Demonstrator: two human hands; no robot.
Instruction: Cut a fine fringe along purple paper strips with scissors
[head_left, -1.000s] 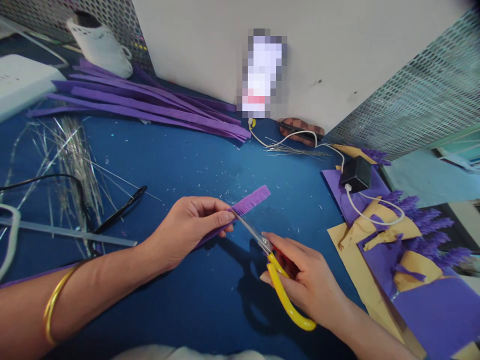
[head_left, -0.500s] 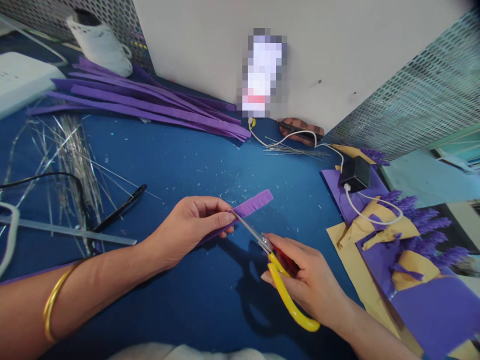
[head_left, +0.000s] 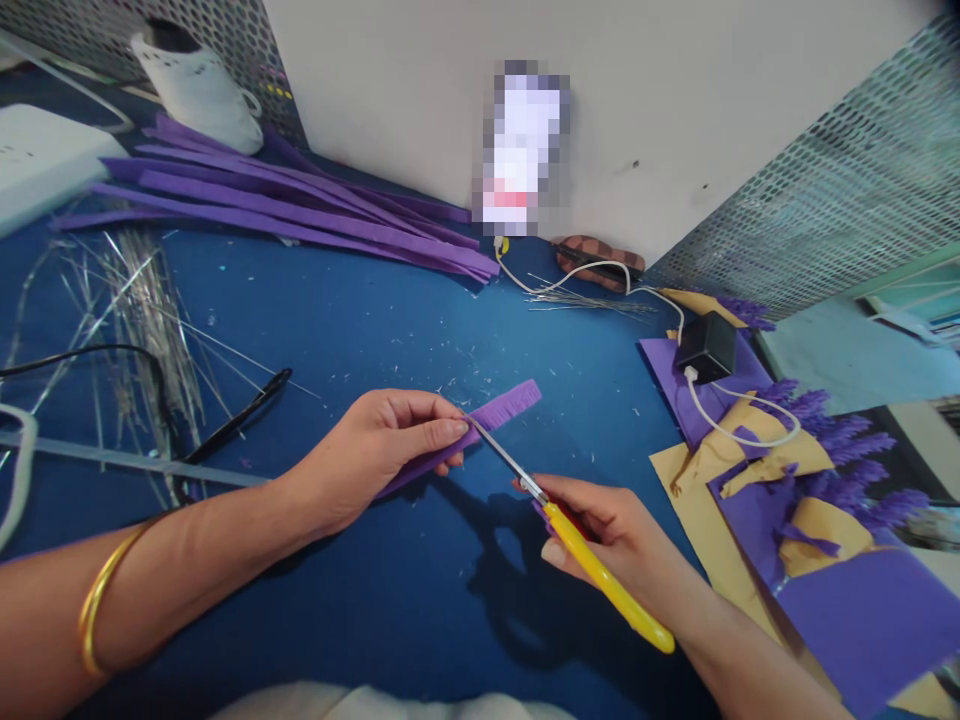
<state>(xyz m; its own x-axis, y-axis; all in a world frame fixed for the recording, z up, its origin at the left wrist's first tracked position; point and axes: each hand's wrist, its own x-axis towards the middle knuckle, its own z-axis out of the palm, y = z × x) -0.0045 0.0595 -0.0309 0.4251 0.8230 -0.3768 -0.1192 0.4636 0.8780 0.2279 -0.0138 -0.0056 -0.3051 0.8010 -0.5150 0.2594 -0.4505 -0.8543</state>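
Near the middle of the blue table, my left hand (head_left: 409, 435) pinches a purple strip (head_left: 508, 405) between thumb and fingers. The strip's far end sticks out past the fingertips to the upper right, with fine cuts along it. My right hand (head_left: 607, 535) is wrapped round scissors (head_left: 611, 580) with yellow handles. Their blades point up and left, and the tips meet the strip right beside my left thumb. Part of the handles is hidden behind the fingers.
Purple strips (head_left: 300, 210) lie at the back left, above thin wires (head_left: 142, 330). A phone (head_left: 517, 150) leans on the grey panel. Its cable runs to a black adapter (head_left: 706, 347). Purple flowers (head_left: 855, 440) in tan paper lie at the right.
The scissor handles have turned and swung to the right, and my right hand has shifted slightly with them. My left hand still pinches the strip in nearly the same place.
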